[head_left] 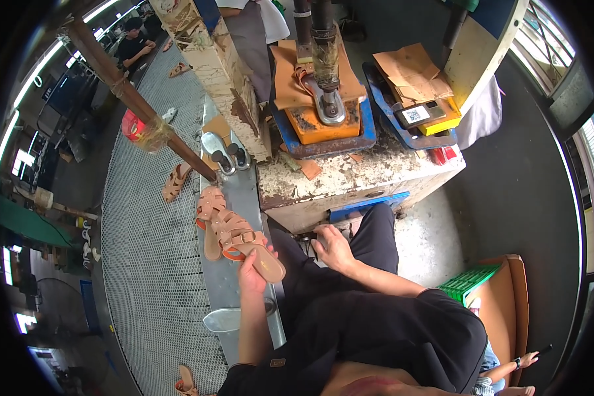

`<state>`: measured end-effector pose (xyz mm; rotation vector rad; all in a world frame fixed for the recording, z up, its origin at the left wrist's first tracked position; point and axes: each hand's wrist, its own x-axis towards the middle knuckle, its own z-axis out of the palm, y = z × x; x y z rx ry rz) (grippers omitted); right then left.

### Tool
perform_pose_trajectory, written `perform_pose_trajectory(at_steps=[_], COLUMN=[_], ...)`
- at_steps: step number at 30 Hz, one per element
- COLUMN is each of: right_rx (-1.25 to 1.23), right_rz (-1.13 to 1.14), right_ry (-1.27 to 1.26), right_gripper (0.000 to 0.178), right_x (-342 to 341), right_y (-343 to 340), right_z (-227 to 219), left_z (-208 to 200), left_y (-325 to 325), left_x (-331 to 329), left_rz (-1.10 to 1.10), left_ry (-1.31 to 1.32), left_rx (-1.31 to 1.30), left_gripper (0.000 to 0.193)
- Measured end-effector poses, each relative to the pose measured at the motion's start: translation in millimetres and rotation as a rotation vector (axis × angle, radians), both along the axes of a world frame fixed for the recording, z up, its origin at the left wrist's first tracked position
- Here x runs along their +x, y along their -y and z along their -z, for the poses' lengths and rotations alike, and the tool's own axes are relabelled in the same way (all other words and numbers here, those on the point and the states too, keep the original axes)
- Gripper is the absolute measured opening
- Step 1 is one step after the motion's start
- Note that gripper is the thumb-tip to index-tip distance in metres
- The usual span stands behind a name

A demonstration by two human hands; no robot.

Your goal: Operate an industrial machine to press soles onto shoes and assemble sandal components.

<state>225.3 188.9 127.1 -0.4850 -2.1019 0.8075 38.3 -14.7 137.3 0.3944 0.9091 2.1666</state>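
1. Tan strappy sandal [244, 243] with orange sole edge, held up over the grey metal strip [244, 198] beside the mesh conveyor [152, 264]; long axis running from upper left (strap end) to lower right (heel end).
2. Second sandal [209, 204] of the same kind just beyond, touching or overlapping the first at its upper-left end; whether held too or resting on the strip: cannot tell.
3. Left hand [253, 269] under the heel end, grip closed on the tan strappy sandal from below, fingers wrapping the sole edge. Sandal extends up and to the left, away from the palm.
4. Right hand [333, 247] low at the front of the bench [350, 178], fingers curled loosely against the edge near a blue panel; nothing seen in it, grip appears released. Well apart from the sandal, to its right; left hand clearly the nearer.
5. On the bench: press head [327, 92] standing on an orange pad [323, 125], tan sandal parts [300, 72] lying at its base.
6. Further right: stack of brown cardboard pieces [412, 72], a phone [419, 113] on a yellow block.
7. Outward: loose sandal [175, 181] on the mesh conveyor, metal shoe lasts [223, 152] at the strip's far end, green crate [468, 280] lower right.
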Motion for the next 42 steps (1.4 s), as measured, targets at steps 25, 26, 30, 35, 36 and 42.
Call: perform_pose_trajectory(at_steps=[25,26,30,35,36,42], right_rx=[0.575,0.594,0.281,0.365,0.379,0.175], right_rz=[0.513,0.462,0.031,-0.482,-0.582,-0.663], right_ry=[-0.342,-0.359,-0.092,-0.034,-0.046,0.087], right_gripper=[0.070,0.072,0.080,0.083,0.081,0.081], right_x=[-75.4,-66.2,-37.2,-56.3,-58.2,-22.4], right_y=[-87.1,-64.8,47.1,130.3,141.1,184.2], right_z=[-143.8,-127.3,-54.4,-18.0,-17.8,14.0], left_z=[-7.6,-15.3,-6.8,21.7,41.9,47.3], left_y=[4.2,4.1,16.6,103.1,141.1,301.6], left_x=[38.6,34.0,25.4,-12.9,-29.9,-90.5], left_rz=[0.052,0.077,0.041,-0.343,-0.403,-1.065], left_ry=[0.073,0.054,0.115,0.271,0.270,0.074], left_rx=[0.309,0.333,0.350,0.465,0.491,0.204], left_gripper=[0.063,0.064,0.061,0.048,0.047,0.042])
